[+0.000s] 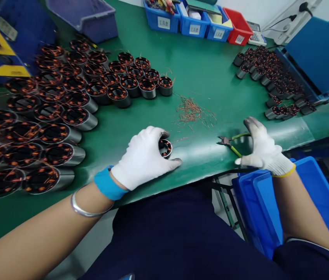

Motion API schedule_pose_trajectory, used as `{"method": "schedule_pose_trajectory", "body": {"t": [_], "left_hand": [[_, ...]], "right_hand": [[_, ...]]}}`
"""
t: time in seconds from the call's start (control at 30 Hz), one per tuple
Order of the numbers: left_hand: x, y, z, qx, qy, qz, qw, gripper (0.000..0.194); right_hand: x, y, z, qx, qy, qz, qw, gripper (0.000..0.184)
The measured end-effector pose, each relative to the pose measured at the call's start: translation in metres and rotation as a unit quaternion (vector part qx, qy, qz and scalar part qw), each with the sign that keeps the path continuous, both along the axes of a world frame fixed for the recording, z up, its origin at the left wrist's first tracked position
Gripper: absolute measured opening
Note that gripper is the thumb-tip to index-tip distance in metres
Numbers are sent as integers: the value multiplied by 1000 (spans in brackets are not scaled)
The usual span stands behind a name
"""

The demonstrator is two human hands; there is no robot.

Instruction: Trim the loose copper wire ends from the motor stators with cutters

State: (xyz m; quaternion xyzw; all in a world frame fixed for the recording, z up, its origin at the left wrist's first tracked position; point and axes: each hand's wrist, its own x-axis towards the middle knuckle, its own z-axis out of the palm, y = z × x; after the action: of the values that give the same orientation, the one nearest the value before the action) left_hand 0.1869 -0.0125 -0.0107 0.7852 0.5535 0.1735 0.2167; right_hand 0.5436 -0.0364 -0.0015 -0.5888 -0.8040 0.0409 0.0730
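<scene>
My left hand (142, 157), in a white glove with dark fingertips, curves round a small motor stator (166, 149) standing on the green table. Its thumb and fingers lie on either side of the ring, partly hiding it. To the right, my gloved right hand (259, 146) is spread wide at the handle ends of green-handled wire cutters (225, 141). Fingers meet the upper handle and the thumb the lower one. The cutters' handles are apart and their jaws point left. Beyond the hands lies a pile of copper wire clippings (193, 111).
Many wound stators (77, 116) fill the table's left side. More stators (265, 68) stand at the right beside a blue box (317, 54). Blue bins (193, 27), a red bin (237, 26) and a purple-grey crate (85, 19) line the back. Blue tubs (258, 210) sit below the front edge.
</scene>
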Motion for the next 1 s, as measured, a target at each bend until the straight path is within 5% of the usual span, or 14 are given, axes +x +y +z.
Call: {"method": "schedule_pose_trajectory", "body": {"t": [0.07,0.23,0.4,0.6,0.77,1.0], "left_hand": [[0,1,3,-6,-31,-4,999,62],[-1,7,-1,-44,-65,-12,997,26],[-6,13,-5,-59,-76,26,995,22],[-7,17,-4,-95,-114,46,988,20],[-9,21,-10,-106,-140,38,984,21],[-6,21,-11,-134,-189,58,971,19]], "right_hand": [[22,-3,-8,-55,-39,-18,998,129],[34,0,-3,-108,-76,-44,990,103],[30,-1,2,-111,-117,-19,987,100],[47,-10,-1,-95,-129,-29,987,120],[43,-4,18,-164,-173,-46,970,85],[17,-7,18,-116,-281,-73,950,52]]}}
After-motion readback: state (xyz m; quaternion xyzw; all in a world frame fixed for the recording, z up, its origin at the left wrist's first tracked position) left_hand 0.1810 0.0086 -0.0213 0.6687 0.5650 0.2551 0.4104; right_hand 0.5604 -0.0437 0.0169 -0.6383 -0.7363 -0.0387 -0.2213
